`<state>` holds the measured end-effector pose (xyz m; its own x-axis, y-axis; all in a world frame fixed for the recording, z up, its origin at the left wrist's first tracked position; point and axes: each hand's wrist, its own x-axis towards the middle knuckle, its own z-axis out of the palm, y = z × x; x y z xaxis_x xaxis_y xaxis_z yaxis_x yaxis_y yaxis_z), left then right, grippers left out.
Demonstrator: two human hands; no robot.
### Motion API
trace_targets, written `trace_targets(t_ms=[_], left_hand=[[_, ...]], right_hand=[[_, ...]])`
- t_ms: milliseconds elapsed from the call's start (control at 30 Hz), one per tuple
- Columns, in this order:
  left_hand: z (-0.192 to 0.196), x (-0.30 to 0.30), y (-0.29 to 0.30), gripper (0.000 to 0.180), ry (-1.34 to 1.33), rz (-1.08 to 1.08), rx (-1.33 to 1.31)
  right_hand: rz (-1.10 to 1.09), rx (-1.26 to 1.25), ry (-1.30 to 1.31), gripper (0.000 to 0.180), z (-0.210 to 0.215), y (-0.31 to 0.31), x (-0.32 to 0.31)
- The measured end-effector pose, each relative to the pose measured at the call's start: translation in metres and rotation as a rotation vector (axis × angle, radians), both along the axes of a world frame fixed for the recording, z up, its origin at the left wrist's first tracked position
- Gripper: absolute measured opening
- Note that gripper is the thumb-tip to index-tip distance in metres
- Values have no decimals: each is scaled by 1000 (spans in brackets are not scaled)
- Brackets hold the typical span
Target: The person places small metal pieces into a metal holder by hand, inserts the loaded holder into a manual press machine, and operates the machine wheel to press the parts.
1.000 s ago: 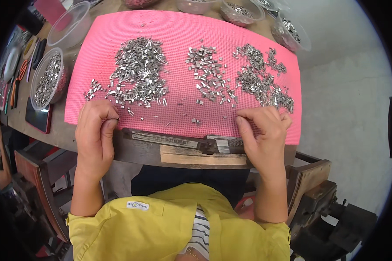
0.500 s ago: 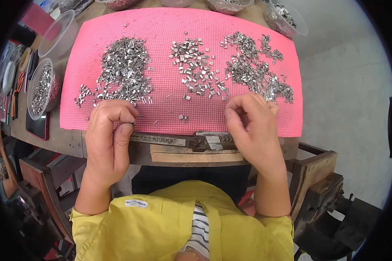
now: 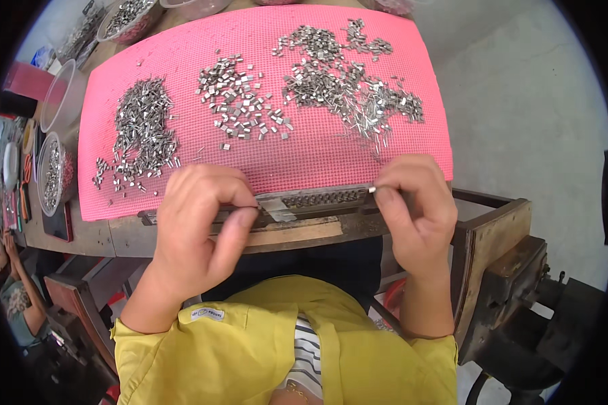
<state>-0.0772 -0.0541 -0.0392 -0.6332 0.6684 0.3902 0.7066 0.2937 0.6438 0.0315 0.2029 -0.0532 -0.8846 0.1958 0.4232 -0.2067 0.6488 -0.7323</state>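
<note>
My right hand (image 3: 422,212) pinches a small shiny metal piece (image 3: 372,190) between thumb and forefinger, at the right part of a long dark metal bar (image 3: 331,206) along the table's front edge. Rows of small metal bits (image 3: 327,198) sit in the bar's channel, beside a strip of pale tape (image 3: 277,208). Over the bar's left part, my left hand (image 3: 203,223) is closed, thumb and forefinger together; what they hold, if anything, is too small to tell. Beyond both hands lies a pink textured mat (image 3: 304,155) with loose metal pieces on it.
The mat bears a pile of thin pins (image 3: 142,125), scattered square blocks (image 3: 240,101) and mixed small pieces (image 3: 331,81). Plastic tubs (image 3: 55,174) and a phone (image 3: 59,223) stand left. A wooden-sided frame with black machinery (image 3: 513,290) is at right. Another person's arm (image 3: 27,283) shows far left.
The view has shifted, so the mat appears farther left. My left hand has moved right along the bar. My right hand now shows a small metal piece in its pinch, at the bar.
</note>
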Motion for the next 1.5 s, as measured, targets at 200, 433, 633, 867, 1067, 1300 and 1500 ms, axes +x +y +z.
trace_targets(t_ms=[200, 433, 633, 867, 1067, 1300, 1500], left_hand=[[-7, 8, 30, 17, 70, -80, -63], [-14, 19, 44, 18, 158, -61, -183], [-21, 27, 51, 21, 259, -17, -204], [-30, 30, 55, 22, 456, 22, -268], [-26, 32, 56, 29, 460, 28, -291], [-27, 29, 55, 29, 488, 8, -243], [-28, 20, 52, 29, 330, -37, -125]], right_hand=[[4, 193, 118, 22, -22, -3, 13], [1, 280, 157, 26, -37, -18, 9], [-20, 348, 196, 22, -44, -23, 7], [-48, 454, 228, 19, -45, -25, 5], [-65, 472, 217, 17, -45, -27, 5], [-25, 355, 178, 32, -43, -24, 5], [-23, 321, 184, 31, -42, -22, 5]])
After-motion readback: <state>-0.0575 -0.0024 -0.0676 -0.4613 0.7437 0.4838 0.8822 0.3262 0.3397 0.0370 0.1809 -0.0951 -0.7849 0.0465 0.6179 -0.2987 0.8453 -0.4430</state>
